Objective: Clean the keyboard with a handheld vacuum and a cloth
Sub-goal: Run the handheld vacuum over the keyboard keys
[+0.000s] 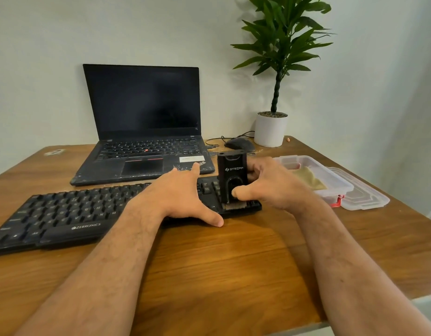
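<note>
Bare table [209, 275] lies open in front of the keyboard [64, 214]. Behind it the laptop [141, 151] sits close, leaving a narrow gap. To the right, a plastic box [330, 180], its lid [369, 197], the mouse [238, 143] and plant pot [270, 129] crowd the corner.

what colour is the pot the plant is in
White, seen clearly in the head view: the pot stands at the table's far edge.

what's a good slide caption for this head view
Right hand holds a black handheld vacuum upright on the keyboard's right end while the left hand steadies it.
</note>
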